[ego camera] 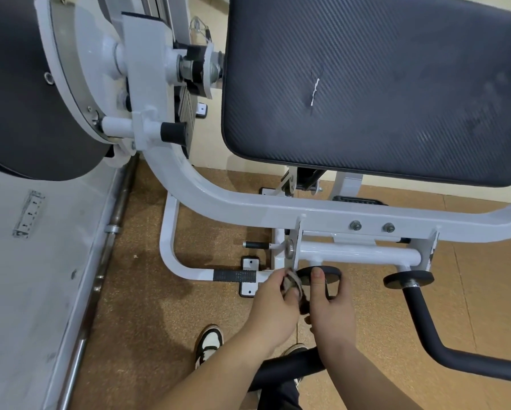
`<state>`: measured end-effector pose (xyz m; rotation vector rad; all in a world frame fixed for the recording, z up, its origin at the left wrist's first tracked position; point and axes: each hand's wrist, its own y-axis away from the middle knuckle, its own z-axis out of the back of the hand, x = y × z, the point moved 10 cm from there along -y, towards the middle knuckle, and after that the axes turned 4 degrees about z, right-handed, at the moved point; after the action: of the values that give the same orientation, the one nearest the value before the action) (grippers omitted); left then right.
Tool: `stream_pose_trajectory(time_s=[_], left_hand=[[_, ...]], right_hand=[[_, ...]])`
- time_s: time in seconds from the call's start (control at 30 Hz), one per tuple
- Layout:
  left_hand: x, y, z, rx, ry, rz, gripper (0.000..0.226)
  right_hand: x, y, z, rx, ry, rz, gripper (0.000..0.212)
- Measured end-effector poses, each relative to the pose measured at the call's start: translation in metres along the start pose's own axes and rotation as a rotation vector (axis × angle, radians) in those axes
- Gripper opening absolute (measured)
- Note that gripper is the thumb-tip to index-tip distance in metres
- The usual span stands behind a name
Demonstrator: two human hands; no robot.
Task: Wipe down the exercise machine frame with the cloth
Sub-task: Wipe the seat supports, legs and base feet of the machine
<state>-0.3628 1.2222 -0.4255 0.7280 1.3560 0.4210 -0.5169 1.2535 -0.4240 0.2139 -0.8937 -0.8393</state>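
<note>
The white exercise machine frame curves across the middle, with a short white crossbar below it. My left hand is closed on a small brownish striped cloth, bunched between its fingers just under the crossbar's left bracket. My right hand grips the left black handle where it meets its round black collar, thumb on top. The two hands touch around the cloth. Most of the cloth is hidden by my fingers.
A large black padded seat fills the upper right. A second black handle bends off to the right. A black round pad and white pivot hub sit upper left. A steel barbell lies along the grey platform. My shoes stand on the brown floor.
</note>
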Motion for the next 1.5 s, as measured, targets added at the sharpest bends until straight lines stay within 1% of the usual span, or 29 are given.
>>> stream_pose_trajectory(time_s=[0.03,0.07,0.13,0.17,0.23,0.27,0.33,0.37,0.4,0.47,0.5,0.53,0.57,0.6,0.63,0.67,0.7,0.77,0.83,0.9,0.97,1.07,1.13,1.2,1.27,1.33,1.4,1.47,1.5], left_hand=[[-0.003,0.000,0.006,-0.009,0.010,-0.013,0.041],[-0.006,-0.005,0.016,-0.065,0.012,-0.032,0.041],[-0.011,-0.019,0.034,-0.205,0.017,-0.034,0.046],[-0.016,-0.023,0.036,-0.234,0.011,-0.030,0.050],[-0.024,-0.024,0.022,-0.193,-0.020,-0.056,0.050],[-0.026,-0.019,0.017,-0.177,-0.028,-0.075,0.046],[-0.030,0.000,0.018,-0.161,-0.032,-0.124,0.042],[-0.032,0.009,0.023,-0.153,-0.049,-0.156,0.042],[-0.037,0.018,0.028,-0.145,-0.075,-0.187,0.044],[-0.050,0.028,0.040,-0.156,-0.127,-0.247,0.047],[-0.058,0.032,0.045,-0.168,-0.159,-0.273,0.047],[-0.068,0.035,0.048,-0.179,-0.198,-0.301,0.047],[-0.079,0.038,0.051,-0.188,-0.246,-0.340,0.046],[-0.092,0.040,0.055,-0.193,-0.302,-0.388,0.046],[-0.105,0.041,0.058,-0.189,-0.358,-0.432,0.046],[-0.120,0.042,0.062,-0.191,-0.408,-0.480,0.046],[-0.137,0.042,0.065,-0.199,-0.453,-0.530,0.048],[-0.172,0.038,0.071,-0.274,-0.572,-0.644,0.047],[-0.189,0.022,0.061,-0.326,-0.742,-0.698,0.042],[-0.183,-0.002,0.038,-0.313,-0.929,-0.696,0.040],[-0.163,-0.021,0.016,-0.311,-1.065,-0.668,0.049],[-0.156,-0.027,0.011,-0.344,-1.126,-0.716,0.062],[-0.156,-0.027,0.030,-0.381,-1.200,-0.735,0.066],[-0.146,-0.026,0.065,-0.475,-1.266,-0.643,0.062],[-0.136,-0.023,0.081,-0.559,-1.281,-0.518,0.063],[-0.134,-0.024,0.068,-0.597,-1.201,-0.429,0.071],[-0.147,-0.029,0.029,-0.549,-1.122,-0.483,0.081],[-0.158,-0.030,-0.011,-0.432,-1.094,-0.604,0.077],[-0.162,-0.031,-0.019,-0.376,-1.100,-0.649,0.075]], right_hand=[[0.002,0.001,0.001,0.002,-0.011,-0.002,0.083],[0.002,0.002,0.001,0.005,-0.022,-0.007,0.081],[0.000,0.004,0.002,-0.004,-0.048,-0.028,0.085],[0.000,0.004,0.003,-0.006,-0.057,-0.032,0.084],[-0.001,0.003,0.003,0.000,-0.052,-0.026,0.068],[-0.003,0.001,0.004,0.004,-0.056,-0.029,0.066],[-0.003,0.003,0.008,0.009,-0.071,-0.041,0.081],[-0.001,0.007,0.011,0.019,-0.084,-0.057,0.081],[0.005,0.013,0.015,0.028,-0.106,-0.060,0.070],[0.017,0.020,0.025,0.029,-0.137,-0.032,0.028],[0.025,0.022,0.032,0.018,-0.131,0.005,0.014],[0.032,0.023,0.037,0.015,-0.098,0.029,0.013],[0.035,0.021,0.042,0.012,-0.054,0.046,0.025],[0.041,0.019,0.047,0.003,0.002,0.068,0.045],[0.051,0.017,0.052,-0.011,0.047,0.099,0.059],[0.063,0.013,0.059,-0.034,0.082,0.141,0.064],[0.080,0.009,0.064,-0.053,0.114,0.199,0.063],[0.120,-0.001,0.074,-0.056,0.139,0.339,0.054],[0.157,-0.018,0.082,-0.060,0.157,0.483,0.048],[0.191,-0.036,0.089,-0.092,0.250,0.630,0.050],[0.222,-0.053,0.089,-0.124,0.405,0.798,0.054],[0.255,-0.074,0.080,-0.110,0.579,1.040,0.061],[0.268,-0.085,0.068,-0.070,0.724,1.150,0.064],[0.269,-0.095,0.054,0.000,0.814,1.149,0.065],[0.269,-0.100,0.051,-0.027,0.813,1.122,0.062],[0.272,-0.100,0.048,-0.075,0.806,1.128,0.055],[0.274,-0.101,0.046,-0.103,0.816,1.148,0.051],[0.274,-0.102,0.047,-0.123,0.835,1.164,0.050],[0.272,-0.102,0.046,-0.127,0.850,1.166,0.050]])
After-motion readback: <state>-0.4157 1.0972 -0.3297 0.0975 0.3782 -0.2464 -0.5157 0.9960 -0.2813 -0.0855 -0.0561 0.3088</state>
